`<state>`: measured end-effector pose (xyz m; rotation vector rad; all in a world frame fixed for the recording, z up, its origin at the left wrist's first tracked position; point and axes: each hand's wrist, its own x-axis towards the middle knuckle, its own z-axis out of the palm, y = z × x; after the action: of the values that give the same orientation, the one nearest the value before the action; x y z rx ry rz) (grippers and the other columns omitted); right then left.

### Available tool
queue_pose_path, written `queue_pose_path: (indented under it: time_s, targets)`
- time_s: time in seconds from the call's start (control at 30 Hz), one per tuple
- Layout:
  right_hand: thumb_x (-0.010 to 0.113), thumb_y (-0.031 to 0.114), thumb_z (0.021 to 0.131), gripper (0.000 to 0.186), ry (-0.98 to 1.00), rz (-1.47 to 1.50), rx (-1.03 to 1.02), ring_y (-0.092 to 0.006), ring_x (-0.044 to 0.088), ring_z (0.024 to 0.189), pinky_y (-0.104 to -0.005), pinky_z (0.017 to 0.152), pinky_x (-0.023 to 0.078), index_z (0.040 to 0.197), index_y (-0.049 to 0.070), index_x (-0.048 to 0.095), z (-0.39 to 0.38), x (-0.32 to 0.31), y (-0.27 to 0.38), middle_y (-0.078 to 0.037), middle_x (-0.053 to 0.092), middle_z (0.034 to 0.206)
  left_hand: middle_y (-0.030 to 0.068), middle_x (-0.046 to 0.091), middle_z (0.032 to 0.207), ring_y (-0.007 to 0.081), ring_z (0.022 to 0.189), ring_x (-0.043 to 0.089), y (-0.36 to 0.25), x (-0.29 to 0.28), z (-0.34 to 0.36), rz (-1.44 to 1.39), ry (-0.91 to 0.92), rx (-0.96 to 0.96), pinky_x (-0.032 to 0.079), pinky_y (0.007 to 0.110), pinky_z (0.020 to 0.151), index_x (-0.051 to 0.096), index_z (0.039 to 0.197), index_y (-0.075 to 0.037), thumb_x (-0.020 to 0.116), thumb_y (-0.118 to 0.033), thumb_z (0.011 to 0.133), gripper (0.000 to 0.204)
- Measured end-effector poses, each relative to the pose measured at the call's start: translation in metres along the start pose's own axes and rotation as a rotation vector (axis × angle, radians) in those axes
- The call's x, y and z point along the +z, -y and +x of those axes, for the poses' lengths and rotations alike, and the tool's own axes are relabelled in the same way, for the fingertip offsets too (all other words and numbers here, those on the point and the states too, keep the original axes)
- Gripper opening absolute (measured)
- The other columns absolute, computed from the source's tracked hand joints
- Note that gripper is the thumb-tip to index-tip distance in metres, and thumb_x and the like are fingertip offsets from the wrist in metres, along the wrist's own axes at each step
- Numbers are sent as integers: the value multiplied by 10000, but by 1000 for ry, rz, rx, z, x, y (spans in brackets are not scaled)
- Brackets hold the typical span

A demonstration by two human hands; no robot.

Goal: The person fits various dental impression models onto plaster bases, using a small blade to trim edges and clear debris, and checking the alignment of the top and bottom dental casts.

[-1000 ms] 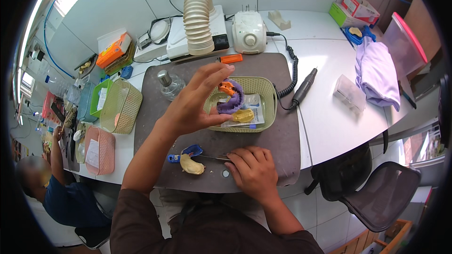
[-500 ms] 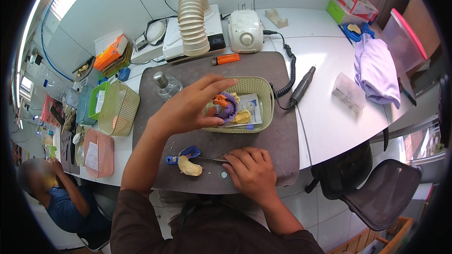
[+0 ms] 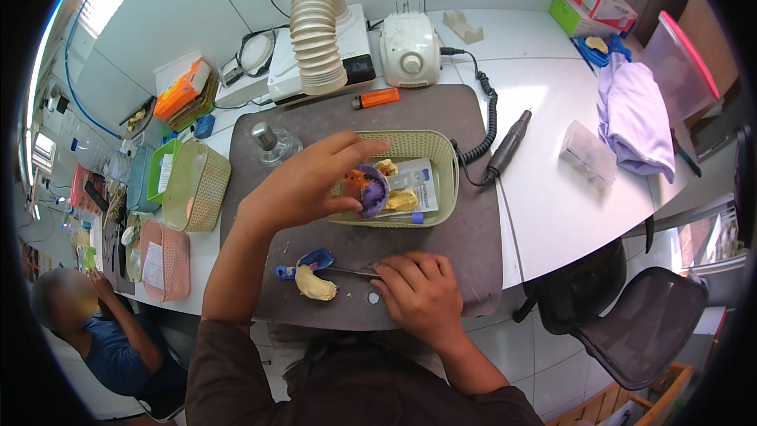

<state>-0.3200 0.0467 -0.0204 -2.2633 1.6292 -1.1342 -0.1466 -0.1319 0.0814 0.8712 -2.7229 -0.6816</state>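
Note:
My left hand (image 3: 296, 185) is over the left side of a pale green woven basket (image 3: 446, 181). Its thumb and fingers curve around a purple dental impression (image 3: 374, 199) in an orange tray; some of the grip is hidden. Inside the basket lie yellowish plaster casts (image 3: 402, 200) and a printed packet (image 3: 426, 189). Lower right on the mat, my right hand (image 3: 422, 292) is closed over a thin metal knife (image 3: 351, 271), whose handle the fingers cover. The knife points left toward a blue impression tray (image 3: 317, 259) and a cream plaster cast (image 3: 315, 284) lying against it.
A glass bottle with metal cap (image 3: 272, 142) stands behind my left forearm. Beyond the brown mat (image 3: 465, 118) are an orange lighter (image 3: 376, 98), a white control box (image 3: 411, 51) with corded handpiece (image 3: 509, 146), and a ribbed hose (image 3: 318, 31). At left, a person (image 3: 118, 347) sits near several baskets.
The purple impression has shifted slightly left and turned in my left hand. My right hand stays on the knife in nearly the same place.

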Motion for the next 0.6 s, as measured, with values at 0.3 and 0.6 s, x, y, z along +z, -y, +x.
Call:
queue_pose_path:
  time_s: [0.3,0.6]
  targets:
    - [803,204,798,242,16,10,-2,-184,631,981,-367,852,454,1009,112,730,1,0,0,17,699,1040,116,581,1209,329,1092,606,-1,-3,2,32,40,10,509,415,937,537,1434,-134,869,-59,687,821]
    - [808,204,802,245,31,10,9,-182,635,974,-365,852,452,1016,108,736,2,-1,1,16,702,1035,115,594,1229,325,1099,620,0,-3,2,-16,32,4,524,413,935,548,1430,-136,862,-58,703,796]
